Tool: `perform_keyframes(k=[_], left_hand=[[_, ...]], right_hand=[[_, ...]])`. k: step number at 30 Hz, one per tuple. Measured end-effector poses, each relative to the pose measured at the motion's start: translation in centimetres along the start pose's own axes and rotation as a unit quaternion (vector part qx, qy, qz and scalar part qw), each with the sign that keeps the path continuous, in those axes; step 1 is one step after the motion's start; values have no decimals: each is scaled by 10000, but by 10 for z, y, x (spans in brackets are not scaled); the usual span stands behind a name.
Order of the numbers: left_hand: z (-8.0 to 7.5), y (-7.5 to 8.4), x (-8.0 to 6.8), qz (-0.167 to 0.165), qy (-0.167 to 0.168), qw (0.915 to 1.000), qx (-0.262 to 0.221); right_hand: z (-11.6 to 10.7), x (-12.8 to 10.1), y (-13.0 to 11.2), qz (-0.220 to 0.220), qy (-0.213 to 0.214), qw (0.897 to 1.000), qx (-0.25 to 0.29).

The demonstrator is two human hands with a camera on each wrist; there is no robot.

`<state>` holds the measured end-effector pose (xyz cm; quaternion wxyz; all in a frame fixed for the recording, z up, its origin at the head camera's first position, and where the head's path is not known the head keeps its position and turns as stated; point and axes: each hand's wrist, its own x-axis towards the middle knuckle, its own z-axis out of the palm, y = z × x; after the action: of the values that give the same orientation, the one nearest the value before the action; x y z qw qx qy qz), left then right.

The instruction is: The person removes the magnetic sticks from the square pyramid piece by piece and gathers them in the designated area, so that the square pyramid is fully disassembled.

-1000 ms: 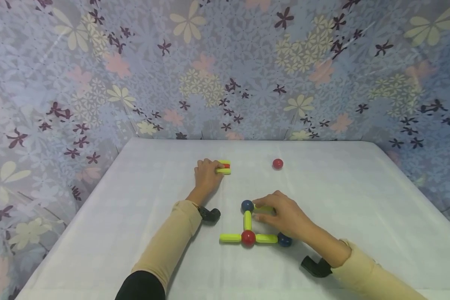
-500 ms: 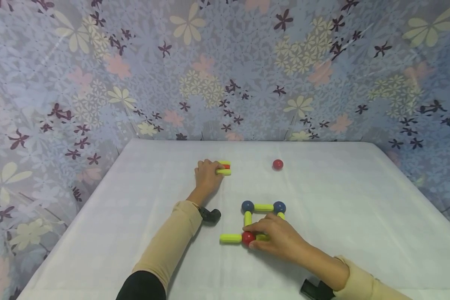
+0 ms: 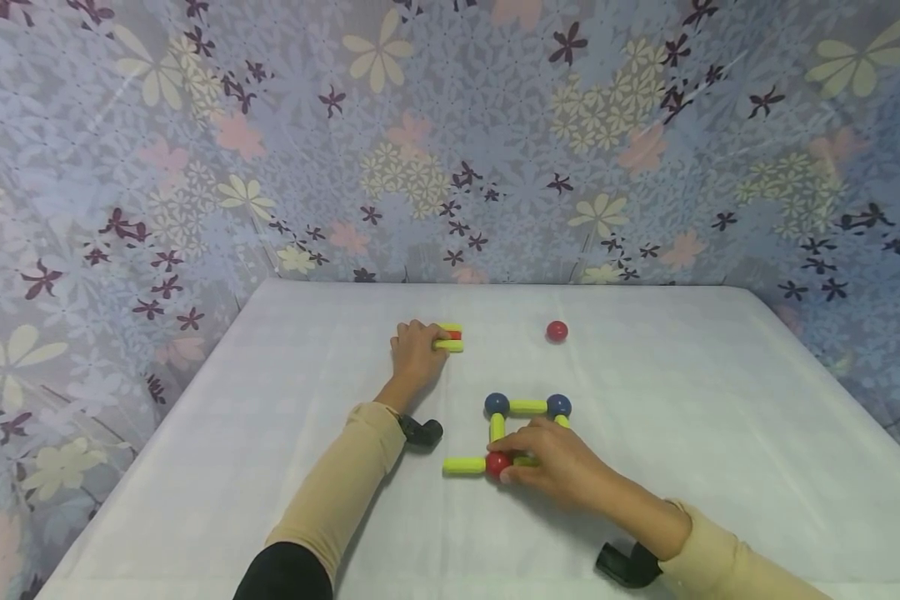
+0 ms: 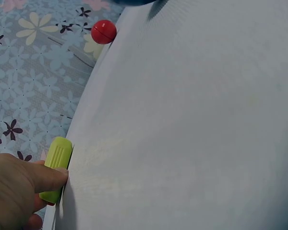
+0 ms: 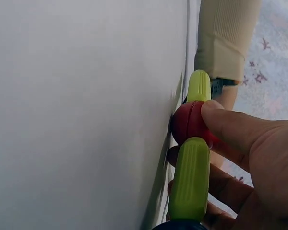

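A figure of yellow sticks and balls lies on the white table (image 3: 690, 392): two blue balls (image 3: 497, 404) joined by a yellow stick (image 3: 528, 407), and a red ball (image 3: 497, 463) with a stick (image 3: 463, 465) pointing left. My right hand (image 3: 513, 467) pinches this red ball (image 5: 189, 122), thumb on top, between two yellow sticks (image 5: 189, 177). Further back, my left hand (image 3: 429, 338) grips a small bundle of yellow sticks (image 3: 448, 337) with something red between them; the thumb lies on one stick (image 4: 56, 167). A loose red ball (image 3: 557, 331) sits at the back right.
Flowered cloth (image 3: 450, 142) walls in the table at the back and both sides. The loose red ball (image 4: 104, 31) also shows in the left wrist view. Black wrist cameras (image 3: 423, 431) sit on both forearms.
My right hand left the top stick and came down onto the red ball. The figure now forms a closed square and has slid slightly away from me. The left hand stayed put.
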<state>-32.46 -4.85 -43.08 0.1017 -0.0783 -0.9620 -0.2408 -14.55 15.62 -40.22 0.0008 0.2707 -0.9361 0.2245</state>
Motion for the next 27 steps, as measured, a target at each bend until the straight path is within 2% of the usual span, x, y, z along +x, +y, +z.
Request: perform_keyframes(k=[7,11,15,19,23,27], left_hand=[[-7,1,-5,-42,-64,9999,-115],[-18,1,-19,74,-151,9991,-387],[-29,-1,-50,385,-548,9912,-1145],[-38,0,-90,575,-1280,9712,-1925],[-42,2,-126,804,-1751,9570,-2169],[-43,5,-148,1030,-1736,9593,-1973]], right_hand=[[-2,6,5,56,-137,9998,124],[-1,6,6,53,-155,9997,160],[-1,7,7,62,-202,9996,168],[-1,7,8,60,-213,9996,173],[-1,7,10,29,-212,9996,187],[-1,7,9,26,-191,9997,156]])
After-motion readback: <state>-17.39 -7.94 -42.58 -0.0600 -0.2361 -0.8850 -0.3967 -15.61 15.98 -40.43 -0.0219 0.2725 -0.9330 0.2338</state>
